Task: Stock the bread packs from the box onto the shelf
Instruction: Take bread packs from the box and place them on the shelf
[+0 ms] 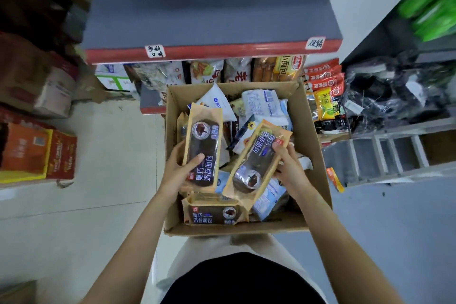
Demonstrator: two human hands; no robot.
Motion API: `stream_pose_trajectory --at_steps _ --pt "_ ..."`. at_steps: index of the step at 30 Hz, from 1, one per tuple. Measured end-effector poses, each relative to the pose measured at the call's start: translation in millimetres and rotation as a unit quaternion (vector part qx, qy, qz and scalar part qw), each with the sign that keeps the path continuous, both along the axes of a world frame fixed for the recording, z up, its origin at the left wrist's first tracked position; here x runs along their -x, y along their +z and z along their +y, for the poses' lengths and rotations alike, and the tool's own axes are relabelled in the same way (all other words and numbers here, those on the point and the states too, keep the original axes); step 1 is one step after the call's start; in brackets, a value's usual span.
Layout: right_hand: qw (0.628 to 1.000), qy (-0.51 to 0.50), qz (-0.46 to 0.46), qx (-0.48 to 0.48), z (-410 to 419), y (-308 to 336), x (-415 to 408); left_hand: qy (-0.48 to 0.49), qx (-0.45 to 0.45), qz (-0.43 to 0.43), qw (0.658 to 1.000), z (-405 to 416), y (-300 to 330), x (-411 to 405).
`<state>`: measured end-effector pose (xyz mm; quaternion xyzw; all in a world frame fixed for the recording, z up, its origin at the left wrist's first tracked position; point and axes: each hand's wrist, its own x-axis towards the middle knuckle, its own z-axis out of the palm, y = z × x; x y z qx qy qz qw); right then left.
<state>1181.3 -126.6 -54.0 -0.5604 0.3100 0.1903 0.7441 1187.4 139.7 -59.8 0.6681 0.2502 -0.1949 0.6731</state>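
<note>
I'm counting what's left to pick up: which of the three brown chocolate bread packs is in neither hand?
The brown pack lying crosswise at the box's near edge. The left hand and right hand each hold one of the other two.

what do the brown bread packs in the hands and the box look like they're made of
Bread pack in the left hand: seemingly glossy plastic film, tan printed border, clear window showing dark bread; glare streaks on it. Bread pack in the right hand: same look, with shiny highlights. Box: matte brown cardboard, probably corrugated, with folded flaps and worn raw edges.
</note>
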Motion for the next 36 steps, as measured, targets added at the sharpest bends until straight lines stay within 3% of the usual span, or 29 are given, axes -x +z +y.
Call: stream_pose_trajectory --at_steps 5,9,15,18,26,33,36 --pt "0.996 -0.058 -0.028 0.058 29.3 33.9 -20.9 -0.014 0.036 -0.025 0.999 -4.4 26.7 -26.4" --pt "0.995 -0.089 -0.035 0.027 39.7 60.8 -38.1 -0.046 0.056 -0.056 0.996 -26.6 49.4 -52.1" --pt "0.982 0.075 -0.172 0.039 4.0 107.2 -67.7 -0.049 0.030 -0.120 0.991 -55.4 100.1 -92.5" --pt "0.961 0.096 -0.242 0.090 -22.7 145.8 -97.9 -0.060 -0.009 -0.194 0.979 -72.3 143.6 -118.7" --pt "0.865 0.148 -0.425 0.221 -111.0 291.8 -166.0 -0.070 -0.166 -0.379 0.908 -97.7 289.8 -172.0" --pt "0.806 0.105 -0.527 0.248 -158.5 383.1 -208.9 -0.054 -0.286 -0.480 0.827 -117.4 397.9 -206.9" --pt "0.785 0.086 -0.555 0.263 -166.3 417.0 -239.0 -0.035 -0.310 -0.493 0.812 -129.6 428.8 -235.8"
